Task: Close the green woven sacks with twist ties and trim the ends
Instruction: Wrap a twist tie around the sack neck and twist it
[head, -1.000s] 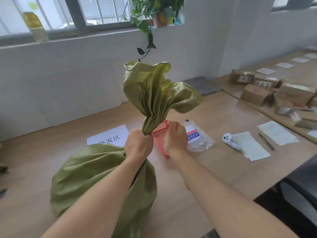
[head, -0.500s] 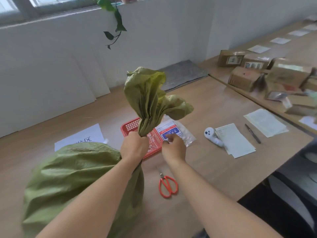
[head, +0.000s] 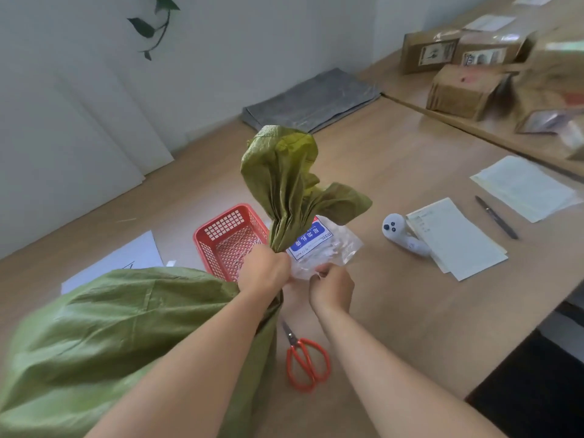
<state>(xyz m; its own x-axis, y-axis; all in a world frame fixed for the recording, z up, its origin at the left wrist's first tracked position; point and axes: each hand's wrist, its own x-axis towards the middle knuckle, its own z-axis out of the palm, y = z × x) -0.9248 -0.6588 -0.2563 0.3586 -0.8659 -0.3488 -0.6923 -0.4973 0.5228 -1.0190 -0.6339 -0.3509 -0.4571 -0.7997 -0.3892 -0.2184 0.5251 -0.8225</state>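
Head view looks down along both my forearms. My left hand (head: 264, 270) is curled tight around the gathered neck of the green woven sack (head: 126, 336), fist closed on the cloth where the pleats bunch together. Above my fist the loose top of the sack stands upright and fans out in olive-green folds, with one flap drooping to the right. Below my fist the full body of the sack bulges to the lower left and rests on the tabletop (head: 410, 311). Its weave is faintly shiny and creased.

My right hand (head: 331, 284), just beside the left, pinches the near edge of a clear plastic packet (head: 322, 245) between thumb and fingers. The packet carries a label with a blue block of white Chinese characters and a touch of red at its top corner. The writing is tilted and I cannot read it with certainty.

Behind my left hand sits a red lattice basket (head: 227, 238). Red-handled scissors (head: 305, 361) lie on the tabletop near my right forearm, blades pointing away from me. A white sheet (head: 120, 260) shows past the sack, its print mostly hidden. To the right lie a white controller (head: 401, 233), stacked papers (head: 458, 238) with faint unreadable lines, and a dark pen (head: 496, 216). Farther off are brown cardboard boxes (head: 461, 90) with blurred labels and a folded grey sheet (head: 313, 99) against the wall.
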